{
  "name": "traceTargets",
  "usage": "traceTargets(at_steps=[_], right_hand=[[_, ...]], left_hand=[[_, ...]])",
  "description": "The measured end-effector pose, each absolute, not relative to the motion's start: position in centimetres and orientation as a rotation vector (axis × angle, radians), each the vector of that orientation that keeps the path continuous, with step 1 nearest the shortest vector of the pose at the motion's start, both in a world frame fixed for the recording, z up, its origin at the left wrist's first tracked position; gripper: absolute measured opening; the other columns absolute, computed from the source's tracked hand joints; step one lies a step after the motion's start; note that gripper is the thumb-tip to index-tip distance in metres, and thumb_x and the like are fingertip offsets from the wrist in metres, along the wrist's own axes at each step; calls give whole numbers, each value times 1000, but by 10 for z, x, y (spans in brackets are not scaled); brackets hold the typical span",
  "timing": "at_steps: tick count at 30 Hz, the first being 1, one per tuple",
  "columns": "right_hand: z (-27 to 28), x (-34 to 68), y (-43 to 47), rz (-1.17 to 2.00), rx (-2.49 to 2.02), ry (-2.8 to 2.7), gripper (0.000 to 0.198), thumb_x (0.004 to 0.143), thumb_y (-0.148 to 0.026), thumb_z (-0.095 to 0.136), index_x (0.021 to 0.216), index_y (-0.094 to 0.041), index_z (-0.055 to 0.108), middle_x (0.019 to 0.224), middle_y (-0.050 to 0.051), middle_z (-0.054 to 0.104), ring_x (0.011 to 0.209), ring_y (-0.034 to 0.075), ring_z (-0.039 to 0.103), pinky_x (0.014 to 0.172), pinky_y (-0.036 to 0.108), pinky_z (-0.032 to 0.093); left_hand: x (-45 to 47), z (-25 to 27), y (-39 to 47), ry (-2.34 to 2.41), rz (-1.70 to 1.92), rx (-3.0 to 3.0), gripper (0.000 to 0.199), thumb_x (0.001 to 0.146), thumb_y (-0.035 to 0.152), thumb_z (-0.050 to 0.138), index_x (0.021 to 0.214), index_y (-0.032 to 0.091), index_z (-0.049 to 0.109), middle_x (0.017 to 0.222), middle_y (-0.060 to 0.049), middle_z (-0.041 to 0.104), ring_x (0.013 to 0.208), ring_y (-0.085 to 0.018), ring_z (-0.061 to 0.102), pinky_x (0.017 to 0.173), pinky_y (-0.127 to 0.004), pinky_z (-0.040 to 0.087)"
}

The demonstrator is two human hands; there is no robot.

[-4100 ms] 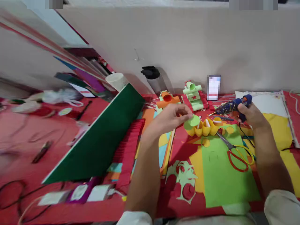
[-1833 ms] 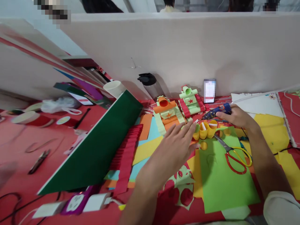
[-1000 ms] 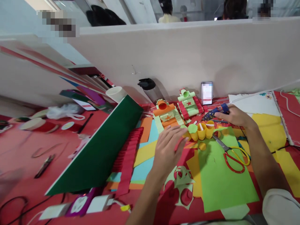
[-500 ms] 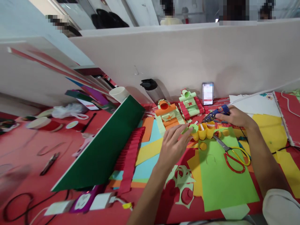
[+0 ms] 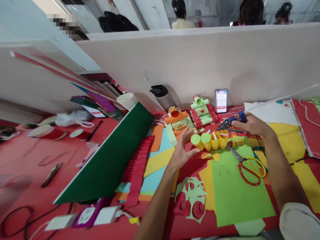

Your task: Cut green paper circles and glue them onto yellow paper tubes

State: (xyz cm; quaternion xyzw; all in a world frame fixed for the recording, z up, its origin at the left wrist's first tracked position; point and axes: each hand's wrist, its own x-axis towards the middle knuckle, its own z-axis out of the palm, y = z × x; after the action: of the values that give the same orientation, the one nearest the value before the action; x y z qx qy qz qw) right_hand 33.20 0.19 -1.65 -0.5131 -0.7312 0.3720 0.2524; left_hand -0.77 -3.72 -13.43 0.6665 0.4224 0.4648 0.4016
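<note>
My right hand (image 5: 257, 125) is wrapped round a dark blue glue gun (image 5: 231, 121) whose nozzle points left. Just left of the row of yellow paper tubes, my left hand (image 5: 183, 151) is open, thumb and fingers spread, with nothing between them. Two of the yellow tubes (image 5: 196, 142) on the left carry light green round tops; the two on the right (image 5: 223, 140) stand uncovered, with white pieces inside. Yellow paper discs (image 5: 215, 157) lie around them. Scissors (image 5: 241, 159) with red and yellow handles rest on a green sheet (image 5: 242, 196).
Behind the tubes sit two paper tank models, one orange (image 5: 178, 123) and one green and red (image 5: 203, 111). A phone (image 5: 221, 100) leans on the partition, near a bottle (image 5: 163, 96). A green board (image 5: 107, 160) stands tilted on the left, beside a power strip (image 5: 86, 215).
My left hand has drawn back left from the tubes, its fingers opening off a green round top. The right hand holds the glue gun in nearly the same place.
</note>
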Motion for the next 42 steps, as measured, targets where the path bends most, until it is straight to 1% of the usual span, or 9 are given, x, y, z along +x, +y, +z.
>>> traceTargets(at_steps=[2,5,7,10,15,20,27,34,42], right_hand=[[-16,331,1,1015,-1401,-1964,50,89,-66,68,70,-21,62,64,-1,56,63,16,48,60,31,36],[-14,330,0,1008,-1391,-1972,46,89,-64,68,73,-21,67,68,0,60,66,17,52,63,32,39],[-13,329,-1,1006,-1387,-1971,45,89,-63,68,75,-21,69,70,1,62,67,18,53,65,32,40],[-12,326,-2,996,-1390,-1951,45,89,-63,68,79,-20,72,69,1,62,67,17,54,65,32,41],[-16,318,-1,948,-1376,-1922,47,92,-64,65,78,-20,71,68,0,62,65,16,53,62,31,41],[-16,312,-4,893,-1413,-1948,44,91,-63,66,79,-21,72,71,1,65,66,17,55,63,31,43],[-7,298,-12,737,-1472,-1961,46,88,-65,66,73,-22,70,68,1,63,68,19,56,65,32,41],[-7,295,-13,738,-1458,-1913,52,87,-68,66,66,-22,58,61,-2,51,59,15,46,59,31,36],[-12,295,-11,749,-1430,-1907,53,88,-69,65,65,-22,53,59,-3,46,58,14,43,58,30,34]], left_hand=[[-2,-151,-36,1081,1127,1571,99,73,54,91,157,30,44,156,-14,55,148,-37,49,122,-52,42],[9,-165,-35,1147,1087,1481,69,73,50,91,132,23,66,138,-14,69,133,-36,62,116,-53,48],[12,-167,-33,1155,1091,1432,54,74,49,90,116,20,72,122,-13,75,120,-35,69,110,-53,53],[10,-162,-30,1132,1140,1362,47,73,47,89,106,19,71,109,-11,78,109,-32,73,102,-50,58],[3,-157,-31,1114,1234,1300,50,71,47,90,107,18,70,112,-13,79,104,-31,74,93,-45,62],[3,-160,-32,1111,1292,1308,53,74,48,89,114,20,69,112,-12,78,106,-30,73,95,-44,61],[1,-164,-29,1093,1407,1238,60,69,48,92,116,19,68,113,-10,75,107,-29,72,95,-42,60],[-6,-163,-25,1064,1467,1179,56,72,41,92,116,20,64,114,-8,73,104,-24,71,90,-34,59],[0,-163,-30,1050,1424,1228,56,73,43,92,116,21,64,112,-7,71,104,-24,69,91,-35,58]])
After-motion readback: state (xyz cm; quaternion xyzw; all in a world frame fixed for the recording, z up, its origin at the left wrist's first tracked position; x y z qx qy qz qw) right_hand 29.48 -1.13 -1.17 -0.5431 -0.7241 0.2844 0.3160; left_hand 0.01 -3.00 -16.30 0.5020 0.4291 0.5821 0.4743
